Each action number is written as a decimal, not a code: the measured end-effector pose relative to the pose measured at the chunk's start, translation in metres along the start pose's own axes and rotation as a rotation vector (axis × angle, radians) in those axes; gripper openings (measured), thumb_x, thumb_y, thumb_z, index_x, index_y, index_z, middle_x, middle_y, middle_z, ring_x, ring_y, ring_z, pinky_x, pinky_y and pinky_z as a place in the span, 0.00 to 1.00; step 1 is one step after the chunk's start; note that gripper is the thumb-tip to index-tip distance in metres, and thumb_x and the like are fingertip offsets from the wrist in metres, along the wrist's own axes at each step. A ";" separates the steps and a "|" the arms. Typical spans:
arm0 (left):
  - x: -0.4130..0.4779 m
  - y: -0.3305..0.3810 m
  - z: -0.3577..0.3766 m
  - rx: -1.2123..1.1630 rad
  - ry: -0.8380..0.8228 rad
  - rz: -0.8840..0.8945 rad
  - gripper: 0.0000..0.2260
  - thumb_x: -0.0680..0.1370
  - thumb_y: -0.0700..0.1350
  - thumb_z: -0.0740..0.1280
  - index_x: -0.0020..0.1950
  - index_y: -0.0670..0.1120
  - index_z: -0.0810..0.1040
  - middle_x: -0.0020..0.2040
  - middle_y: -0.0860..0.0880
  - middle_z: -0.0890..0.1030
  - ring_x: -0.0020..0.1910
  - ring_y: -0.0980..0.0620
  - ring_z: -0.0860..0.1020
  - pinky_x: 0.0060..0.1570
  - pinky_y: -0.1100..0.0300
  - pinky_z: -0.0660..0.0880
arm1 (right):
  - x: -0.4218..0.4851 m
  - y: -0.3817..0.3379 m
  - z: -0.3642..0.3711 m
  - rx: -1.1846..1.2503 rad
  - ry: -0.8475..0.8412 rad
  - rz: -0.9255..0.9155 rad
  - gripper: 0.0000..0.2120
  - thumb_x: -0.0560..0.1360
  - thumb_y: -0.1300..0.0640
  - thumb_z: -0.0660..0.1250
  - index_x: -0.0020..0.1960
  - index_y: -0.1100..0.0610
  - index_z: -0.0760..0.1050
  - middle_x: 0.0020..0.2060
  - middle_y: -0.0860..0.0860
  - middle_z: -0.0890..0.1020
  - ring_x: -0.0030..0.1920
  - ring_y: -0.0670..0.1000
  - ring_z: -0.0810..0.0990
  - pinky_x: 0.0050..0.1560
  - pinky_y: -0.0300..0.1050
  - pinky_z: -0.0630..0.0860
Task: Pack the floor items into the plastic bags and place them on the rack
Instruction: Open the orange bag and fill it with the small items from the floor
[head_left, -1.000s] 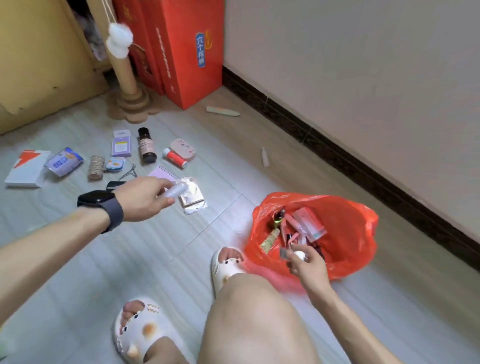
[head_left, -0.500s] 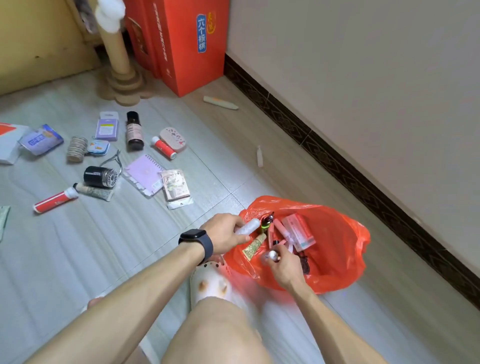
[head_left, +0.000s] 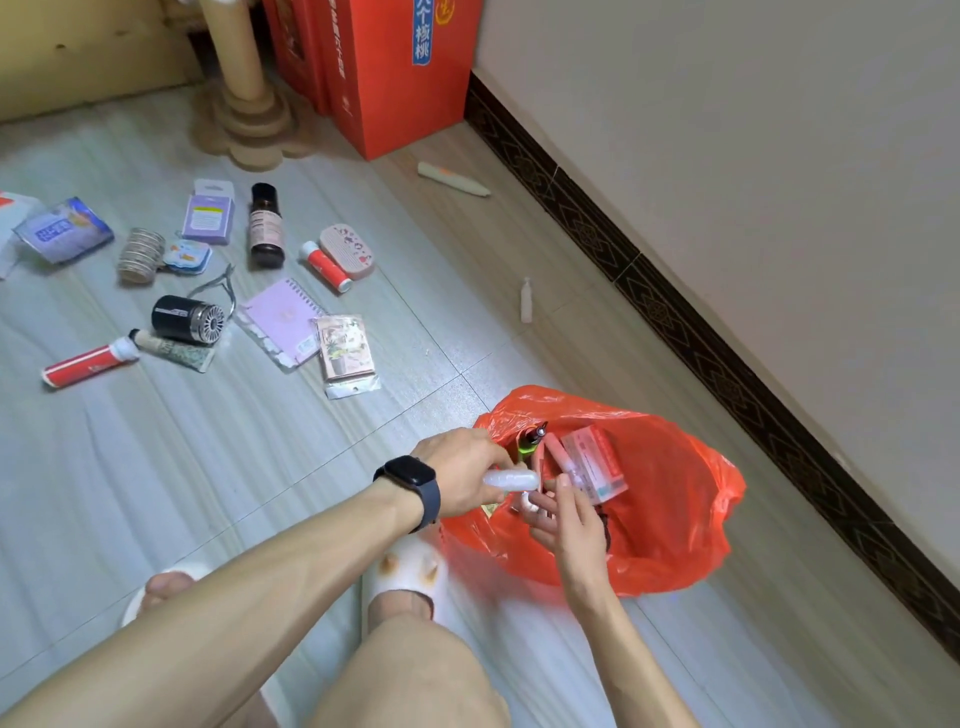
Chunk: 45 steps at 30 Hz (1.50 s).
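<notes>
An open orange plastic bag (head_left: 675, 519) lies on the floor with a pink box (head_left: 597, 462), a green lighter and other small items inside. My left hand (head_left: 457, 467), with a dark watch on the wrist, holds a small clear tube (head_left: 511, 480) over the bag's mouth. My right hand (head_left: 563, 519) is at the bag's opening, its fingers around a small white object (head_left: 527, 501). Several loose items lie on the floor to the left: a dark bottle (head_left: 266, 226), a red tube (head_left: 85, 362), a black cylinder (head_left: 188, 319), a purple notebook (head_left: 283, 319).
Red cartons (head_left: 395, 67) and a cardboard post (head_left: 239, 88) stand at the back. A dark skirting board (head_left: 727, 332) runs along the wall at right. A white tube (head_left: 452, 179) and a small white bottle (head_left: 526, 300) lie near the wall. My slippered feet (head_left: 405, 582) are beside the bag.
My left hand has carried the clear tube from above the floor items to the bag's mouth. The view has shifted, and my right hand stays at the bag.
</notes>
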<state>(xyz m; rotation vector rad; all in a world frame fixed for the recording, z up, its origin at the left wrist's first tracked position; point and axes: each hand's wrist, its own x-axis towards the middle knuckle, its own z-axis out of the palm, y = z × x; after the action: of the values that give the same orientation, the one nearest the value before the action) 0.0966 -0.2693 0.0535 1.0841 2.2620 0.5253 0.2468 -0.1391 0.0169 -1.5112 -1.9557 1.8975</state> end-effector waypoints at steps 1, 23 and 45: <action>0.001 0.005 0.003 0.031 -0.016 0.027 0.14 0.73 0.57 0.69 0.58 0.59 0.79 0.52 0.54 0.76 0.55 0.50 0.76 0.45 0.58 0.68 | -0.007 -0.004 -0.002 0.068 -0.095 0.002 0.16 0.80 0.42 0.62 0.53 0.52 0.81 0.45 0.52 0.87 0.45 0.55 0.86 0.47 0.48 0.82; -0.034 -0.017 -0.012 0.622 -0.152 -0.029 0.33 0.79 0.49 0.61 0.80 0.47 0.49 0.80 0.47 0.54 0.79 0.48 0.48 0.74 0.41 0.46 | -0.022 -0.013 -0.018 -0.297 0.081 -0.121 0.12 0.78 0.58 0.65 0.57 0.44 0.79 0.53 0.39 0.82 0.59 0.45 0.79 0.57 0.41 0.71; -0.335 -0.248 -0.192 0.360 0.153 -0.925 0.25 0.78 0.56 0.59 0.76 0.55 0.62 0.77 0.48 0.61 0.75 0.48 0.59 0.71 0.46 0.59 | -0.100 -0.165 0.254 -0.961 -0.590 -0.935 0.18 0.78 0.50 0.66 0.67 0.45 0.74 0.64 0.46 0.79 0.65 0.50 0.75 0.61 0.42 0.68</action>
<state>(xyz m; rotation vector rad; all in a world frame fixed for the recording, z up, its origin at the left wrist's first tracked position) 0.0015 -0.7032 0.1678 0.0425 2.7211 -0.1964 0.0476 -0.3576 0.1368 0.2219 -3.1996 1.0248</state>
